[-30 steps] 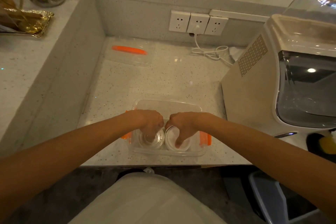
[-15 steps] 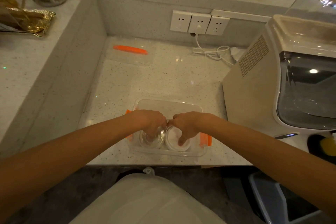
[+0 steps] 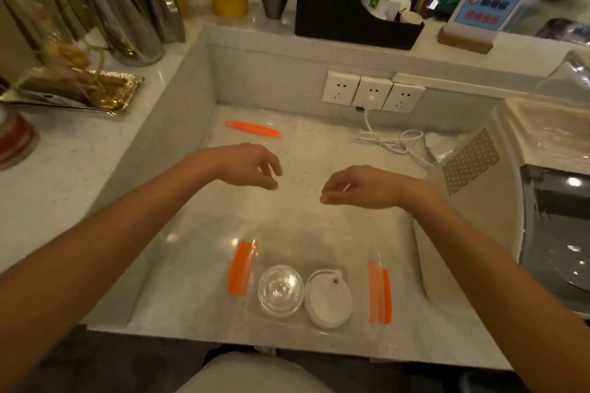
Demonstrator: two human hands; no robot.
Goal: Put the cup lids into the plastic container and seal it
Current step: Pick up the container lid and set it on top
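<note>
A clear plastic container point(image 3: 311, 233) with orange side clips point(image 3: 240, 268) sits near the counter's front edge. Inside it lie a clear domed cup lid point(image 3: 281, 291) on the left and a white cup lid point(image 3: 328, 298) on the right, side by side. The container's clear cover with an orange clip point(image 3: 253, 129) lies flat at the back left of the recess. My left hand point(image 3: 247, 166) and my right hand point(image 3: 359, 188) hover above the counter beyond the container, fingers loosely curled, holding nothing.
A large white machine point(image 3: 510, 201) stands close on the right. Wall sockets point(image 3: 372, 94) with a white cable point(image 3: 392, 140) are at the back. The raised ledge holds metal jugs point(image 3: 127, 32), a gold tray point(image 3: 79, 89) and a black organiser point(image 3: 356, 19).
Both hands have let go of the lids in the container and lifted up and away toward the back. The head camera has tilted up, showing more of the ledge.
</note>
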